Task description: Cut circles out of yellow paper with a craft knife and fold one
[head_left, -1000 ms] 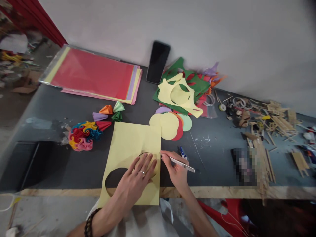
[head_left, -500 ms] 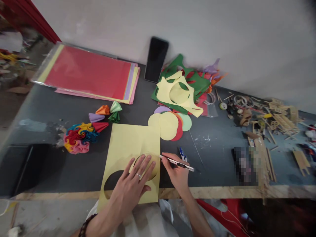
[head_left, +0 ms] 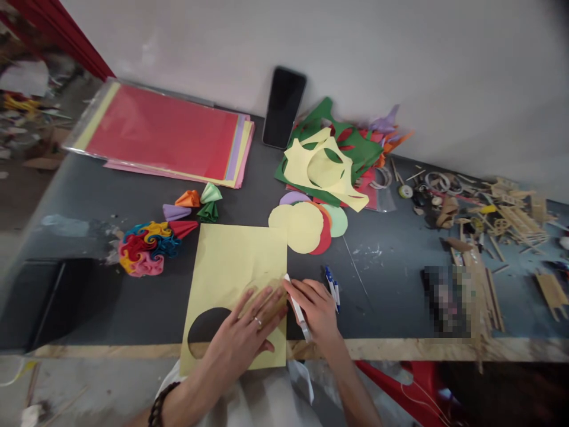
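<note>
My left hand [head_left: 251, 326] lies flat with its fingers spread on a pale yellow sheet of paper [head_left: 237, 252], whose lower edge overhangs the table's front. A large round hole left of that hand shows the dark tabletop. Closed around a slim white craft knife [head_left: 299, 311], my right hand [head_left: 315, 302] is at the sheet's right edge, beside my left fingertips. Its blade tip is too small to make out. Just above the sheet's top right corner, overlapping cut paper circles [head_left: 304, 226] lie in yellow, red, orange, green and purple.
Behind the circles are paper offcuts [head_left: 329, 166] and an upright phone [head_left: 284, 107]. Coloured paper sheets [head_left: 164, 133] lie at back left, near folded paper cones [head_left: 178, 212] and a swirled paper piece [head_left: 146, 249]. Blue-and-white pens [head_left: 332, 287] lie right; wooden pieces [head_left: 511, 213] farther right.
My right hand has turned the craft knife from lying nearly level to pointing steeply along the sheet's right edge. My left hand has shifted slightly right and down.
</note>
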`<state>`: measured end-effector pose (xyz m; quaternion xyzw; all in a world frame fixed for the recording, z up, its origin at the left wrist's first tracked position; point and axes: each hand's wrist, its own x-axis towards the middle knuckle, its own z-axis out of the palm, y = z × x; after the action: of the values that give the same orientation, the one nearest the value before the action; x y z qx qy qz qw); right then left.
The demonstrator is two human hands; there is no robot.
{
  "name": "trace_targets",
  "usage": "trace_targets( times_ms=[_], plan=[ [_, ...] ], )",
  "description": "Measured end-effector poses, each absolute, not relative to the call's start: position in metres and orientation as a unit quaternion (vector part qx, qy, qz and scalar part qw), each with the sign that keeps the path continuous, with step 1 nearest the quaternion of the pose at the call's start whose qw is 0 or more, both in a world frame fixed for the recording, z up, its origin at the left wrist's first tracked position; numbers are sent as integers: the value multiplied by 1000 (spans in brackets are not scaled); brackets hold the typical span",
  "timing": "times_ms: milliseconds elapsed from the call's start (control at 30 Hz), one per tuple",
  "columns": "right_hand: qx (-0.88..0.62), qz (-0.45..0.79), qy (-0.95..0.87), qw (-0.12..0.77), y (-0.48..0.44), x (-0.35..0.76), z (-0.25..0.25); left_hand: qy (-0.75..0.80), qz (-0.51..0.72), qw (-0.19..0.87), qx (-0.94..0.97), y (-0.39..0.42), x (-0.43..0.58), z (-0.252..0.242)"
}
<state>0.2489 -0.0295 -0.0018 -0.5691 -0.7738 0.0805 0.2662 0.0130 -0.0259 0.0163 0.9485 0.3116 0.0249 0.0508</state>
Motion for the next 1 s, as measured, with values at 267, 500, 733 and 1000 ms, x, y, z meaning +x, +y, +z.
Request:
trace_targets(
  times_ms=[267, 500, 733, 1000],
  plan=[
    [-663, 243, -589, 393, -26, 234, 14, 356, 32, 27, 934, -16, 13, 10],
    [-644, 314, -591, 371, -9, 228, 15, 379, 33, -10, 925, -5, 17, 3],
    [-645, 337, -574, 374, -16, 234, 5, 388, 32, -11, 921, -8, 15, 0],
    [-632, 322, -597, 376, -15, 233, 5, 396, 37, 36, 917, -8, 16, 0]
  ],
)
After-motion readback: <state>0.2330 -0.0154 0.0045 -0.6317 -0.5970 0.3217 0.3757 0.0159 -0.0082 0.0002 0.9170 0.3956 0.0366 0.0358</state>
